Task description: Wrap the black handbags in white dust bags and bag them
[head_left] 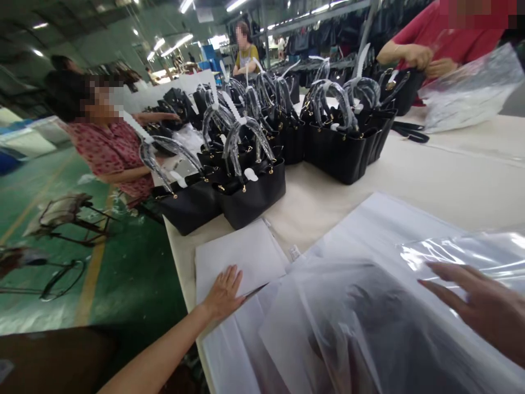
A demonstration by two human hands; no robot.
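My left hand (223, 293) lies flat with spread fingers on a stack of white sheets (241, 254) at the table's near left edge. At the right, my right hand (471, 301) has its fingers apart over clear plastic (488, 251); whether it touches the plastic I cannot tell. Between the two hands, a dark, translucent plastic bag (369, 323) covers part of the larger white sheets (381, 219). Just beyond the white stack stands a black handbag (254, 194), upright, with its handles wrapped in clear plastic.
Several more black handbags (336, 153) stand across the pale table (451, 169). A person in red (459, 38) handles a bag at the back right; a person in a patterned shirt (110, 148) is at the left. A stool (68, 213) stands on the green floor.
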